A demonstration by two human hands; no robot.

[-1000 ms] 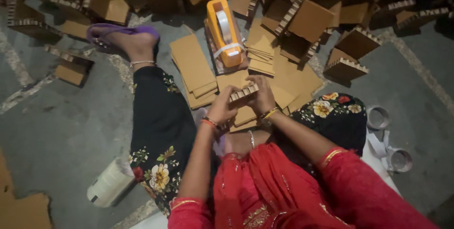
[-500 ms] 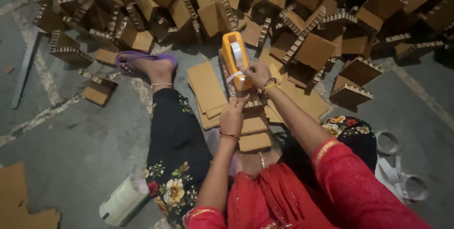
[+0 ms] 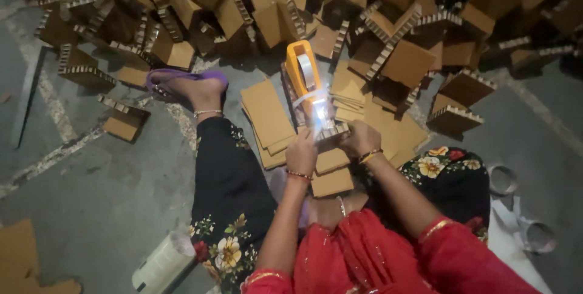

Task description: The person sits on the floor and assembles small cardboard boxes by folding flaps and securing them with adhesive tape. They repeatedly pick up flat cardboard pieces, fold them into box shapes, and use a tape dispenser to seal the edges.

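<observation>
As both hands grip, cardboard piece [image 3: 333, 133] between left hand [image 3: 302, 153], right hand [image 3: 359, 139], under tape dispenser [image 3: 303, 78].

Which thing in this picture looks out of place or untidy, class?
The folded cardboard pieces lie tumbled in a loose heap across the floor, tilted every way, unlike the flat sheets stacked beside the orange tape dispenser. Nothing looks spilled.

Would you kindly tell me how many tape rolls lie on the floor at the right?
2: one tape roll beside the floral knee, and a second roll nearer the lower right corner. Others may be hidden under the clothing or out of frame.
</observation>
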